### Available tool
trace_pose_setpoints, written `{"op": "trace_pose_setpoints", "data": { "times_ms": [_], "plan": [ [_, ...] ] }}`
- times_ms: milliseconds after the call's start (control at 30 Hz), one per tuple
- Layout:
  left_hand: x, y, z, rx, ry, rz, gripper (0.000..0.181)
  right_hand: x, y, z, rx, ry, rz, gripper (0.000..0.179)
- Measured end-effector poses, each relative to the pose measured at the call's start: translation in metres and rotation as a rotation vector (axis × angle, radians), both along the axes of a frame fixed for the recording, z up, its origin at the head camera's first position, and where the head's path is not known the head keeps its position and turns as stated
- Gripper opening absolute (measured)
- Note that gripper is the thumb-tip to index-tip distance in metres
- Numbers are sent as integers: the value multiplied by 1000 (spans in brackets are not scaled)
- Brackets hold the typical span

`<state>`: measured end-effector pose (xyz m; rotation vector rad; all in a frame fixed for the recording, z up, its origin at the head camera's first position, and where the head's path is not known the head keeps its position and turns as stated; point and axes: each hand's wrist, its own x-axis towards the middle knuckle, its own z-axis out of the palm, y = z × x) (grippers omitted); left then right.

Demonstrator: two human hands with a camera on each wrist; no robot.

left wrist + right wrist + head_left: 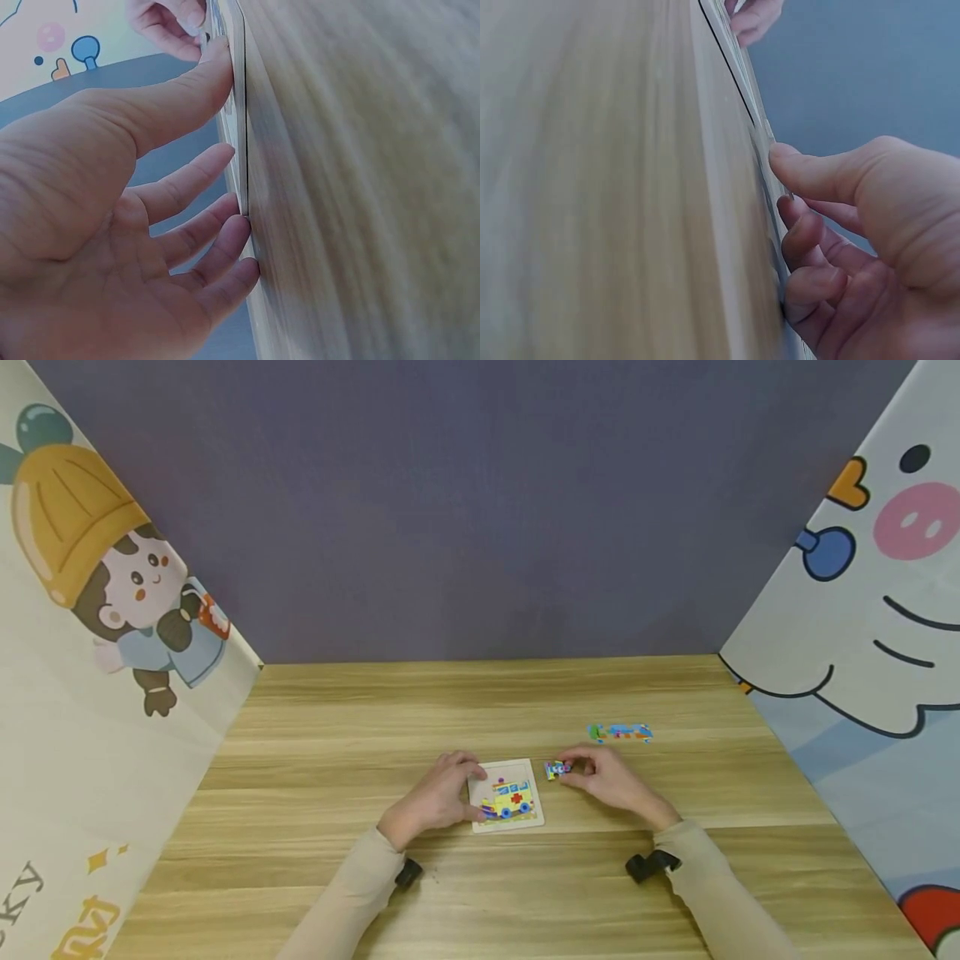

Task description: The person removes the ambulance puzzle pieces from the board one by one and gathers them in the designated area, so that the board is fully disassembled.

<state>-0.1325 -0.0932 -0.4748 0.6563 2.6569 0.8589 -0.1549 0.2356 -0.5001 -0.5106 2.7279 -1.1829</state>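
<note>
A square puzzle board (pixel 537 814) with a pale rim lies on the table, and a yellow ambulance picture with a red cross fills its lower part. At its left side is my left hand (pixel 441 795), the thumb resting on the lower left of the board. In the left wrist view its relaxed fingers (pixel 217 251) spread along the board's edge. My right hand (pixel 611 777) pinches a small multicoloured puzzle piece (pixel 556 769) between thumb and fingertips, just right of the board. In the right wrist view the piece is mostly hidden by the thumb (pixel 817 174).
Several joined-looking puzzle pieces (pixel 621 732) in blue, green and orange lie in a row behind the right hand. The wooden table (pixel 337 718) meets a dark back wall (pixel 480 510), with cartoon-printed panels at both sides.
</note>
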Motion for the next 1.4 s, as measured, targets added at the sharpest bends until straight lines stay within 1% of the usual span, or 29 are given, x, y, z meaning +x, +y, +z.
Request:
{"op": "trace_pose_setpoints", "data": {
  "times_ms": [100, 300, 567, 800, 933, 1100, 1400],
  "plan": [
    [0, 0, 0, -2, -5, 1, 59, -1, 8, 0, 3, 4, -24, 34],
    [0, 0, 0, 2, -8, 1, 59, -2, 23, 1, -5, -16, -75, 34],
    [-1, 0, -1, 7, -8, -5, 59, -4, 44, -1, -30, 5, -126, 36],
    [-1, -1, 0, 12, -4, -9, 59, -7, 58, 1, 1, 37, -160, 37],
    [-1, -1, -1, 15, -8, -4, 59, -8, 62, 2, 19, 29, -189, 38],
    [-2, -1, 0, 10, -9, -5, 58, -8, 64, 2, 37, 12, -200, 39],
    [-1, -1, 0, 10, -9, -9, 59, -9, 65, 1, 44, 35, -187, 38]
  ]
}}
